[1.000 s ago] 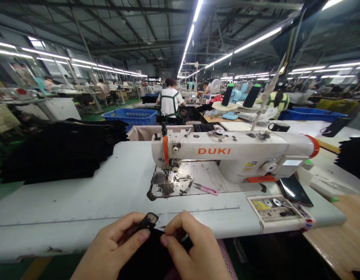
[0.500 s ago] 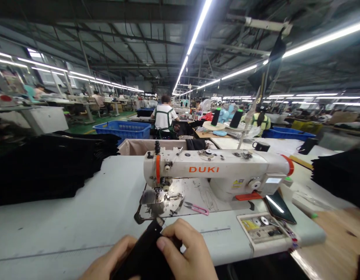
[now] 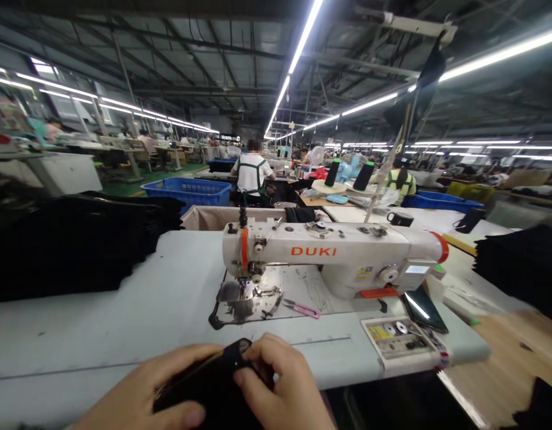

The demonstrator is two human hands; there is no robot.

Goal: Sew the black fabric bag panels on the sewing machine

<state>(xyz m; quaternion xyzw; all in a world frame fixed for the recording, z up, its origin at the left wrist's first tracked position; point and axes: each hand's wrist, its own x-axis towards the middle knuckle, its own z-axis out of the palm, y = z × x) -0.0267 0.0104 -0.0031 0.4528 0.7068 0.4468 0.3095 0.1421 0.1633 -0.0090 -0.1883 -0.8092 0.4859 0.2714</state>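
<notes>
A black fabric piece (image 3: 217, 388) is held between my two hands at the front edge of the sewing table. My left hand (image 3: 154, 388) grips its left side, thumb on top and fingers stretched along the far edge. With thumb and forefinger, my right hand (image 3: 280, 382) pinches the top right corner, where a folded end shows. Beyond my hands stands a white sewing machine (image 3: 293, 254) marked DUKI, its needle area above a metal plate. Pink-handled thread snips (image 3: 302, 308) lie on the plate, apart from my hands.
A stack of black fabric (image 3: 79, 245) covers the table's left side; another black stack (image 3: 521, 269) is at right. A bobbin tray (image 3: 398, 337) and a dark phone-like slab (image 3: 423, 310) sit near the machine's right end. Blue baskets (image 3: 190, 192) and co-workers are farther back.
My left hand has come up and further over the fabric, its thumb now on top. The fabric's upper end has tilted slightly, and my right hand keeps its pinch there.
</notes>
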